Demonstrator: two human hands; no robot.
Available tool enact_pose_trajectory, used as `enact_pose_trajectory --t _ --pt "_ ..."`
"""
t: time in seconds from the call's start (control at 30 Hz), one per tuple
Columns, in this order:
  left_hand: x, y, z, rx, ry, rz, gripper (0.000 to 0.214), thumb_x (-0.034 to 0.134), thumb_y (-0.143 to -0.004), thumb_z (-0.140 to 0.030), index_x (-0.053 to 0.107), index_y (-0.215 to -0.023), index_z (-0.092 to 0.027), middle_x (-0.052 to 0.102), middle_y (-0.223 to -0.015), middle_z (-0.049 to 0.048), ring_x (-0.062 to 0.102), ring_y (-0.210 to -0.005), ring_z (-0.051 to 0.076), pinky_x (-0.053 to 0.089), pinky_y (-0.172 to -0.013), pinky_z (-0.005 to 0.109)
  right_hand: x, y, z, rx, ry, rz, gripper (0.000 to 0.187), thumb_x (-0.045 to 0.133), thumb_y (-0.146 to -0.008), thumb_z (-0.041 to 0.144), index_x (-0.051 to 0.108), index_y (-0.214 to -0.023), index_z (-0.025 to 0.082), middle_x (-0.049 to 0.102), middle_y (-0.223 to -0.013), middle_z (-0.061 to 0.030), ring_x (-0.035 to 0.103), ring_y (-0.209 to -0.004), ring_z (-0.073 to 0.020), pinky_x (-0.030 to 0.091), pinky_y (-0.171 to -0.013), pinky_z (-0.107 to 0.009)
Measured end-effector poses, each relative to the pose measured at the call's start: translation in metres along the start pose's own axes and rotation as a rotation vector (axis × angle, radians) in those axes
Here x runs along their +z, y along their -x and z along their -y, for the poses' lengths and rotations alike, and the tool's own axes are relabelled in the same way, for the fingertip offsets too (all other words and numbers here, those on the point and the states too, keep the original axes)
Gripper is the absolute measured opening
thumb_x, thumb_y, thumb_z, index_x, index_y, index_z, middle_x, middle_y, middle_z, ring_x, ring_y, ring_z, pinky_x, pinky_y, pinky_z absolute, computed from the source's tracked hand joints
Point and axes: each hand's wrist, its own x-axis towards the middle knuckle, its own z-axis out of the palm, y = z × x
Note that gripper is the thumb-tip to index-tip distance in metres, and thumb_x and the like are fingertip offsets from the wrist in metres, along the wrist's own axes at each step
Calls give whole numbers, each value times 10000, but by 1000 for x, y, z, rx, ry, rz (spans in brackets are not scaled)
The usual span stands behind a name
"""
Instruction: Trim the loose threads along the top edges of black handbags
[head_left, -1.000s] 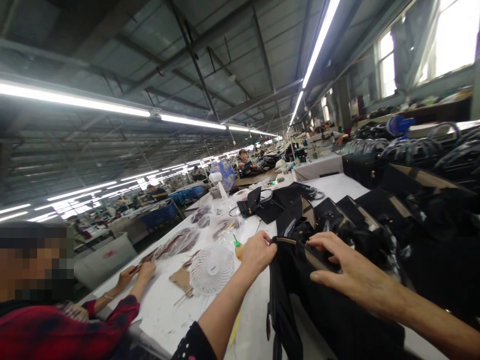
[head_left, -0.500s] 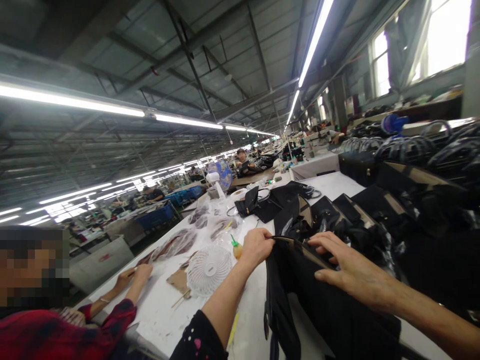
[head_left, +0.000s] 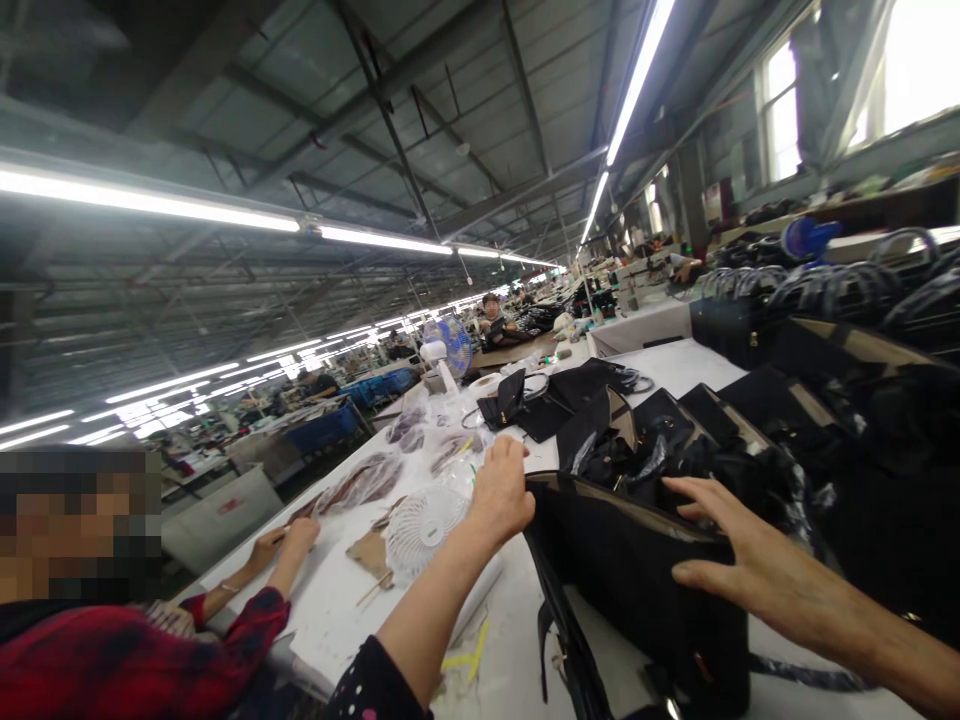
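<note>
A black handbag (head_left: 615, 545) sits well in from the left edge of our bench (head_left: 519, 600); our left hand (head_left: 501, 495) curls at its rim, grip unclear; our right hand (head_left: 742, 555) spreads wide, clasping nothing.

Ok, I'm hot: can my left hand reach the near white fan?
Probably yes: the white fan sits beside your left hand, nothing visibly between, though that hand is at the black bag.

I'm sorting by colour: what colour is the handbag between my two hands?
The handbag is mostly black; the head view shows it.
</note>
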Motion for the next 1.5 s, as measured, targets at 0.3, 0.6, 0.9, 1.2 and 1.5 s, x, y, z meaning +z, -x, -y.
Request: enact_pose_trajectory --t 0.3,0.6,0.9,1.2,1.5 --pt "8 -8 -17 448 166 63 276 777 -663 -276 660 -900 -198 504 -1145 66 458 -1079 243 424 -964 382 4 -4 -10 108 -93 -29 662 661 -711 505 478 -1284 228 610 -1196 -117 571 -1135 -332 488 -951 -424" --pt "16 -24 -6 376 394 162 74 647 -800 -153 707 -769 -183 572 -1262 65 526 -1192 191 381 -1063 302 2 -9 -12 110 -198 -1 432 625 -815 543 554 -1108 235 679 -1033 -35 649 -963 -258 536 -772 -304" --pt "26 -29 -20 158 351 39 99 649 -793 -247 692 -725 -189 700 -902 19 622 -883 173 450 -804 279 0 -19 -10 147 -184 -129 375 597 -791 566 639 -923 218 699 -834 -22 664 -809 -263 520 -678 -308" --pt "27 -26 -21 26 279 -33 111 658 -794 -276 708 -734 -197 702 -843 14 622 -831 171 417 -765 290 2 -37 -9 148 -95 -121 491 574 -732 607 716 -979 208 723 -853 -13 675 -816 -266 506 -666 -298" --pt "31 -24 -22 5 237 -75 120 665 -806 -292 727 -765 -198 716 -861 28 635 -848 192 419 -768 302 -3 -56 -4 12 185 -167 365 490 -767 545 691 -757 240 681 -742 -1 634 -759 -261 430 -719 -347"
